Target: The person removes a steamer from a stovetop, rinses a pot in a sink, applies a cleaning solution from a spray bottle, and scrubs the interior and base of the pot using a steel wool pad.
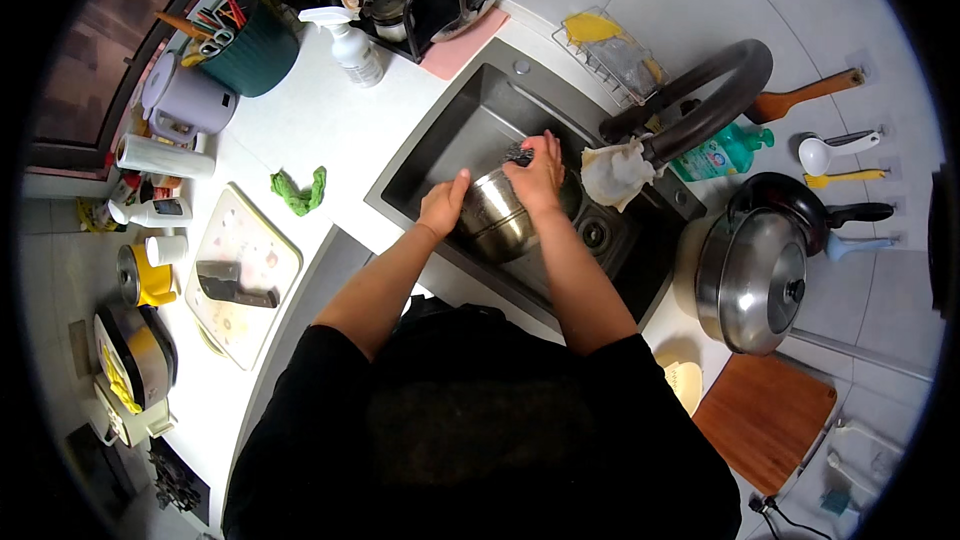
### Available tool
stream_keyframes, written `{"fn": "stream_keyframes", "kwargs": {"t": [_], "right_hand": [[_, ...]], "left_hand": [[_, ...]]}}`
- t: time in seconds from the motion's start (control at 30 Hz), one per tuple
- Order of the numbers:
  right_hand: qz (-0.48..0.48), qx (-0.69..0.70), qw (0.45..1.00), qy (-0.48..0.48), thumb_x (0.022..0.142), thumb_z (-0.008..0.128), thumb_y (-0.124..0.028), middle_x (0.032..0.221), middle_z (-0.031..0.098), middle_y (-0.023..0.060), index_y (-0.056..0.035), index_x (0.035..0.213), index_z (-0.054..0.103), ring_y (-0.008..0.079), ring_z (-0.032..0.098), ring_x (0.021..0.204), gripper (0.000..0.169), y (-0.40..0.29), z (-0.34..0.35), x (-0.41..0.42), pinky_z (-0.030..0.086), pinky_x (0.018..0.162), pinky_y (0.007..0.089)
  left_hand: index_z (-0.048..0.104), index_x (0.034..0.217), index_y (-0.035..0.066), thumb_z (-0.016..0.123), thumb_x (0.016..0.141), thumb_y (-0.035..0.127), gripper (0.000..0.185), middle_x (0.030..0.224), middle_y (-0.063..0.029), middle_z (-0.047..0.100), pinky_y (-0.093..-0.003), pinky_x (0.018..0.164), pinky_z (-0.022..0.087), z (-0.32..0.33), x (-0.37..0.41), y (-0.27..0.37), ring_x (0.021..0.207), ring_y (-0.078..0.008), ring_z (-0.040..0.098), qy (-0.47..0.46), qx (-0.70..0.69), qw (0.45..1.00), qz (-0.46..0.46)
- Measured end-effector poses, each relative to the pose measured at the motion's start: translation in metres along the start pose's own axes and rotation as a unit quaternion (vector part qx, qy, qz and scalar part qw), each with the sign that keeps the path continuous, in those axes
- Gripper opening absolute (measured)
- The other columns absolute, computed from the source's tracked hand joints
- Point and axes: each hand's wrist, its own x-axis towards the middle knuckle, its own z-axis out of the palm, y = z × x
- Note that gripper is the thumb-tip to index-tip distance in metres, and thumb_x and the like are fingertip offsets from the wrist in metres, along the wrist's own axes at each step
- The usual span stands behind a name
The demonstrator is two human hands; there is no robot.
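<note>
A shiny metal pot (495, 221) is tilted inside the dark kitchen sink (465, 116). My left hand (445, 204) grips its left side, thumb up along the rim. On the far right of the rim, my right hand (538, 174) presses a steel wool scourer (517, 154) against the metal. The pot's underside and the fingers behind it are hidden. Right of the pot, the sink drain (595, 234) shows. Above the basin's right side arches a dark faucet (720, 101) with a whitish cloth (616, 172) wrapped on its spout.
A wire sponge rack (611, 52) and a green soap bottle (724, 152) stand behind the sink. To its right is a large lidded steel pot (754, 281). On the left counter lie a green cloth (298, 191) and a cutting board (251, 251) bearing a cleaver (219, 281). A spray bottle (352, 52) stands farther back.
</note>
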Motion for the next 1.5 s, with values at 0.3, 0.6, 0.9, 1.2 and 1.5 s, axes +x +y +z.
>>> {"fn": "stream_keyframes", "kwargs": {"t": [0.3,0.6,0.9,1.2,1.5], "right_hand": [[-0.089,-0.01,0.996,-0.014,0.086,0.062,-0.019,0.127,0.051,0.0185,-0.0024,0.111,0.059,0.037,0.048,0.117,0.03,0.029,-0.028,-0.018,0.038,0.101,0.0402],[-0.293,-0.093,0.95,-0.047,0.082,0.065,-0.021,0.137,0.047,0.0131,-0.0103,0.111,0.064,0.032,0.045,0.126,0.031,0.005,-0.022,-0.06,0.032,0.107,0.0489],[0.018,-0.095,0.995,0.033,0.089,0.058,-0.029,0.112,0.062,0.0201,-0.0047,0.107,0.068,0.0377,0.05,0.115,0.032,0.185,0.014,0.034,0.036,0.102,0.0469],[-0.306,-0.08,0.946,-0.068,0.088,0.06,-0.023,0.126,0.054,0.0145,-0.0074,0.117,0.063,0.0344,0.049,0.117,0.033,0.026,-0.034,-0.066,0.038,0.1,0.0444],[0.019,0.122,0.991,0.049,0.091,0.058,-0.022,0.134,0.052,0.0119,-0.0025,0.13,0.049,0.0278,0.051,0.118,0.045,0.141,-0.03,-0.015,0.038,0.103,0.0363]], "left_hand": [[0.068,0.098,0.004,0.032,0.097,0.053,0.061,0.088,-0.0252,0.064,-0.0473,0.08,0.046,-0.009,-0.01,0.012,0.091,-0.0417,0.061,-0.003,0.06,0.998,0.033],[0.067,0.107,0.008,0.039,0.097,0.046,0.048,0.094,-0.0215,0.065,-0.0449,0.078,0.049,-0.005,-0.006,0.011,0.092,-0.0397,0.062,-0.011,0.067,0.996,0.05],[0.068,0.105,0.015,0.035,0.097,0.049,0.048,0.09,-0.0181,0.067,-0.0477,0.077,0.049,0.003,-0.004,0.022,0.089,-0.0379,0.063,0.002,0.09,0.993,0.075],[0.068,0.106,0.011,0.041,0.097,0.047,0.046,0.092,-0.0202,0.066,-0.0449,0.076,0.05,-0.002,-0.007,0.012,0.089,-0.0394,0.063,0.005,0.094,0.994,0.051],[0.068,0.105,0.009,0.043,0.097,0.045,0.045,0.094,-0.0208,0.066,-0.0436,0.077,0.05,0.0,-0.005,0.02,0.091,-0.0395,0.063,0.01,0.094,0.994,0.053]]}}
